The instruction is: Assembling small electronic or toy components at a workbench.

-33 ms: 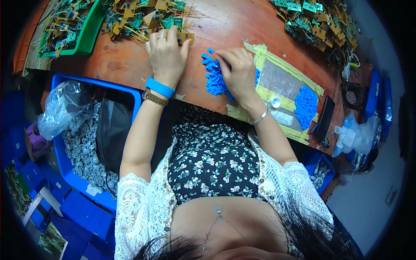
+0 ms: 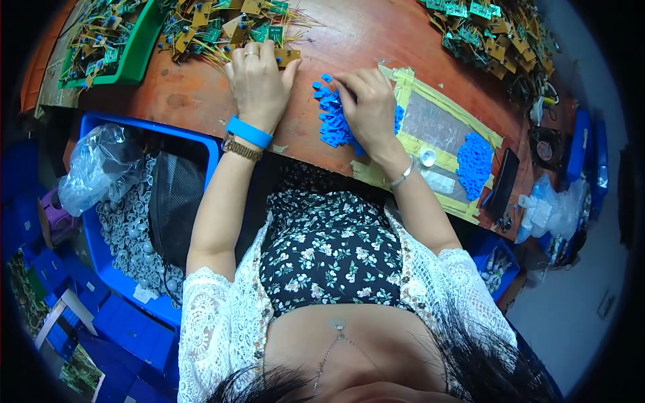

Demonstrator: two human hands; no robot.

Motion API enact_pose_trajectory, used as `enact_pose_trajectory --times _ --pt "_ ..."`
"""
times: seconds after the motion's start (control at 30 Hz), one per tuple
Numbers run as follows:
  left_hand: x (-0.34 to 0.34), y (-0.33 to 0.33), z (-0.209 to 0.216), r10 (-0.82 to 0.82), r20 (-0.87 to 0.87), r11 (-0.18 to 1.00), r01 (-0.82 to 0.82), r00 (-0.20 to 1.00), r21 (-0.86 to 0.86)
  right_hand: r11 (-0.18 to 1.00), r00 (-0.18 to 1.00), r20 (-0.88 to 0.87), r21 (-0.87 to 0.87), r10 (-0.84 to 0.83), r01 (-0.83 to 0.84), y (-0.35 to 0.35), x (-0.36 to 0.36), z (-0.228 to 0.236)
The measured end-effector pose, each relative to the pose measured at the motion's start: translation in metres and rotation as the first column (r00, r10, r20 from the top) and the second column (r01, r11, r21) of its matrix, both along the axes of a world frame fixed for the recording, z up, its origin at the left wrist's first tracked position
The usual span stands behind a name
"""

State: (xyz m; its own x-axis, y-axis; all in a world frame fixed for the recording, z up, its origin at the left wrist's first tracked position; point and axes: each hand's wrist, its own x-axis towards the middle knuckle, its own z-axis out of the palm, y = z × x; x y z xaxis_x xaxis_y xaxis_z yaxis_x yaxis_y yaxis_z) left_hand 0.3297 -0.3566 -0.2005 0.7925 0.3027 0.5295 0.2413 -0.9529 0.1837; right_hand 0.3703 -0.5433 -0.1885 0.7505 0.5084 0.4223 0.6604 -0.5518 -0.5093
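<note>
My left hand (image 2: 259,87) lies palm down at the near edge of a heap of circuit boards (image 2: 201,17) with thin wires. Its thumb is spread to the side, by a small brown board (image 2: 289,57), and the fingers reach onto the heap. Whether a board is under the fingertips is hidden. My right hand (image 2: 371,111) is over a pile of small blue plastic parts (image 2: 332,124), thumb and index finger drawn together at the pile's far side. Anything pinched there is too small to make out.
A green tray (image 2: 138,50) of boards stands at the left, another board heap (image 2: 494,33) at the far right. A taped clear sheet (image 2: 437,124) bears more blue parts (image 2: 474,164) and a small round tin (image 2: 427,158). Below the table's left edge is a blue bin (image 2: 101,255) of grey parts.
My right hand has shifted slightly toward me, its fingers still at the blue pile. The left hand has barely moved.
</note>
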Motion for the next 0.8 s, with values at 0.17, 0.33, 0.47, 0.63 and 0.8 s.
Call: enact_pose_trajectory --times 0.17,0.33,0.47,0.63,0.8 --pt "0.009 -0.002 0.001 0.014 -0.106 1.0 -0.014 0.994 -0.002 0.997 0.995 0.097 -0.079 0.011 -0.003 0.018 0.018 -0.009" --pt "0.012 0.003 0.001 -0.026 -0.096 0.993 0.015 0.995 -0.116 0.996 0.986 0.152 -0.067 0.072 -0.063 0.02 0.016 -0.002" --pt "0.006 0.003 0.005 -0.107 0.079 0.955 0.124 0.991 -0.268 0.909 0.893 0.172 -0.119 0.415 -0.4 0.018 -0.012 0.003" --pt "-0.026 0.003 0.029 -0.136 0.342 0.878 0.273 0.93 -0.394 0.876 0.874 0.176 -0.264 0.454 -0.402 0.016 -0.027 0.001" --pt "-0.088 -0.013 0.029 -0.186 0.011 0.975 0.186 0.982 -0.117 0.861 0.868 0.158 -0.294 0.471 -0.414 0.014 -0.042 -0.001"
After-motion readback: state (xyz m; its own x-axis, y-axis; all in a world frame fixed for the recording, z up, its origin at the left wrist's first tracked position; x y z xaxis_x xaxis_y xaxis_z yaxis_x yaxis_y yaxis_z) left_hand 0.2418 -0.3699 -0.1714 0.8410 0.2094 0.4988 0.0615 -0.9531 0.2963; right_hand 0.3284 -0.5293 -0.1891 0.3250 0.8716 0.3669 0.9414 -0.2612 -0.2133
